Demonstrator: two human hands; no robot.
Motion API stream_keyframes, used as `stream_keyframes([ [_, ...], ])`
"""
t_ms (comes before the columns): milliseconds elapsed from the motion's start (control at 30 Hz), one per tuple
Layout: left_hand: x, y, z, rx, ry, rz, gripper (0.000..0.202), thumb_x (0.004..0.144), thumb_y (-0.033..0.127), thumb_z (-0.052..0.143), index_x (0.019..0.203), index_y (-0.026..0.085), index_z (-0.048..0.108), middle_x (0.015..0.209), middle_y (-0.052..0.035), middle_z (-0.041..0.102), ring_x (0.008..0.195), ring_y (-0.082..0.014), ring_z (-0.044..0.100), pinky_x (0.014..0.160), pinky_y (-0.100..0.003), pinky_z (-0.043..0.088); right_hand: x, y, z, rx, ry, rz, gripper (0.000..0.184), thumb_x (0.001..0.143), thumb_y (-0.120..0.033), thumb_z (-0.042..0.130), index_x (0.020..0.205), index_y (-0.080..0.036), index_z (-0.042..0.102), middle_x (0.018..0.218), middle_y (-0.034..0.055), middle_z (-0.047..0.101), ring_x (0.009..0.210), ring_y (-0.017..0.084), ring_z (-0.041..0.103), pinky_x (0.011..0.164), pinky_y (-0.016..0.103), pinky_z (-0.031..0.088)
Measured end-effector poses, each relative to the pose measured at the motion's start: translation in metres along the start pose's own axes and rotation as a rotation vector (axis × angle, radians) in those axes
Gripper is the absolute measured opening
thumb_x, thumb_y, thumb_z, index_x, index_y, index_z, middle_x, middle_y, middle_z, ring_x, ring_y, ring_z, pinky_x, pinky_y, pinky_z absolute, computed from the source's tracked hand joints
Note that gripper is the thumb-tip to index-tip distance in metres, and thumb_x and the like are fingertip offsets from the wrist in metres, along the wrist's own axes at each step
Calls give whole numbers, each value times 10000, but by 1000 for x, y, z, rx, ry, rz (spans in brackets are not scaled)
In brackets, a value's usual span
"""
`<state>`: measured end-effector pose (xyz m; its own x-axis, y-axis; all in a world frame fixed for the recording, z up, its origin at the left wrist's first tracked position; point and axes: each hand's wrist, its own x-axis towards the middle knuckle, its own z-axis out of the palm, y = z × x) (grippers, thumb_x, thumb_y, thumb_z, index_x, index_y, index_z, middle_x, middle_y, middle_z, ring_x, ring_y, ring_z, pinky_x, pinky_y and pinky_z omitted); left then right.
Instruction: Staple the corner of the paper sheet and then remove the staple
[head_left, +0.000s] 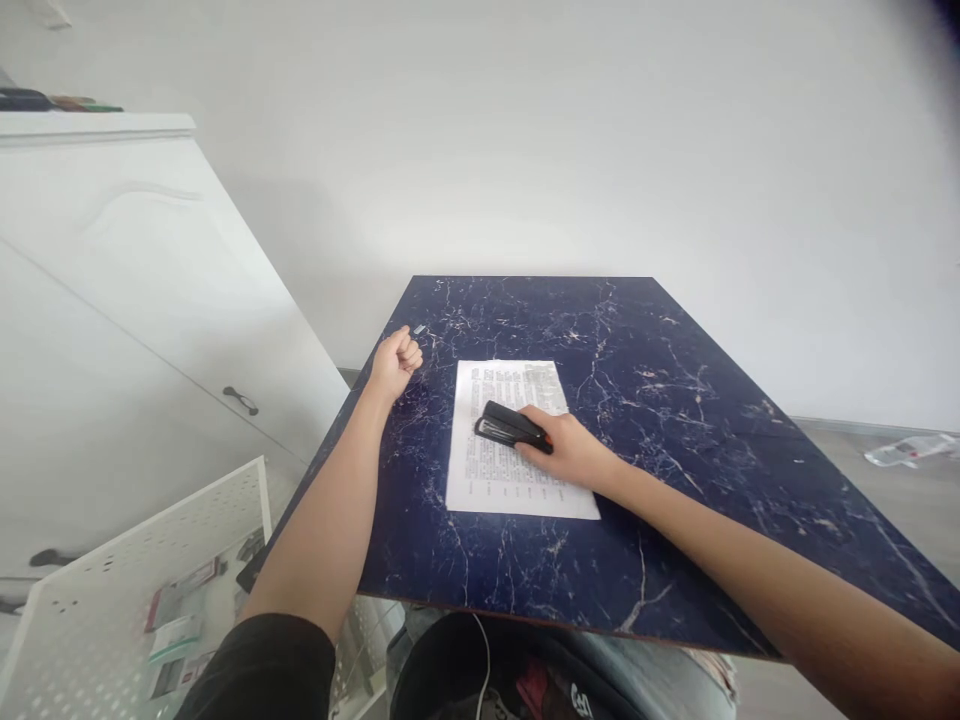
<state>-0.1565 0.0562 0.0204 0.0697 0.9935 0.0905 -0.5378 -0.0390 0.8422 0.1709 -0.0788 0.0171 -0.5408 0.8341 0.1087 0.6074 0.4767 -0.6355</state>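
A printed white sheet of paper (510, 450) lies flat in the middle of a dark blue marbled tabletop (660, 400). My right hand (570, 447) rests on the sheet and grips a black stapler (511, 427), which lies over the paper's left part. My left hand (396, 362) is curled into a fist near the table's left edge, knuckles on the surface. A tiny pale object (419, 329) lies on the table just beyond that fist; I cannot make out what it is.
A white cabinet (135, 330) with dark handles stands to the left. A white perforated panel (135, 590) leans below the table's left corner. A white wall runs behind. Some clear litter (911, 450) lies on the floor at right.
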Motion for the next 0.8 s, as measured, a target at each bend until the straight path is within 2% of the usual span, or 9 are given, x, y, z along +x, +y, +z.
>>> stream_keyframes([
  [133, -16, -24, 54, 5, -96, -9, 552, 1005, 370, 605, 569, 199, 314, 539, 63, 244, 431, -68, 283, 454, -220, 290, -15, 25, -24, 7, 8, 20, 294, 932, -358, 626, 1199, -237, 628, 842, 23, 707, 683, 198, 642, 617, 312, 440],
  [233, -30, -49, 93, -47, -80, 42, 453, 1016, 404, 592, 636, 193, 465, 621, 20, 404, 533, -96, 435, 550, -241, 406, -17, 31, -35, 22, 139, 33, 257, 936, -389, 639, 1143, -239, 665, 895, 34, 722, 750, 213, 651, 676, 334, 455],
  [300, -36, -65, 108, -66, -65, 55, 370, 1024, 398, 571, 720, 187, 575, 715, -16, 515, 647, -121, 534, 635, -255, 463, -15, 33, -39, 47, 246, 56, 237, 941, -412, 640, 1097, -235, 671, 890, 33, 716, 755, 213, 642, 677, 337, 451],
  [367, -40, -79, 114, -65, -10, 41, 323, 1032, 389, 547, 802, 182, 642, 813, -44, 593, 755, -143, 591, 698, -265, 490, -12, 38, -40, 69, 311, 69, 229, 937, -405, 648, 1087, -234, 672, 899, 35, 714, 772, 215, 643, 684, 339, 456],
  [467, -40, -94, 112, -21, 59, 24, 322, 1043, 388, 509, 870, 177, 679, 912, -66, 653, 854, -159, 627, 759, -273, 501, -6, 50, -34, 39, 322, 75, 236, 908, -374, 686, 1098, -233, 689, 982, 63, 715, 843, 234, 657, 741, 360, 483],
  [600, -38, -101, 110, 39, 27, -7, 356, 1039, 431, 503, 893, 171, 696, 988, -93, 701, 944, -190, 659, 866, -318, 508, 4, 63, -27, 3, 281, 84, 248, 902, -365, 703, 1115, -239, 714, 1040, 90, 710, 894, 252, 664, 808, 405, 513],
  [733, -39, -102, 113, 96, -40, 10, 369, 1022, 464, 529, 907, 170, 719, 1056, -108, 722, 1024, -216, 671, 948, -354, 503, 5, 64, -43, 101, 215, 0, 413, 910, -403, 702, 1295, -260, 670, 1258, 104, 698, 1096, 293, 653, 899, 440, 534],
  [800, -38, -102, 113, 109, -57, 11, 383, 1019, 478, 531, 916, 169, 731, 1080, -114, 725, 1049, -223, 671, 972, -364, 499, 0, 66, -58, 127, 207, 20, 397, 951, -415, 642, 1325, -283, 663, 1345, 86, 678, 1159, 290, 644, 913, 437, 546],
])
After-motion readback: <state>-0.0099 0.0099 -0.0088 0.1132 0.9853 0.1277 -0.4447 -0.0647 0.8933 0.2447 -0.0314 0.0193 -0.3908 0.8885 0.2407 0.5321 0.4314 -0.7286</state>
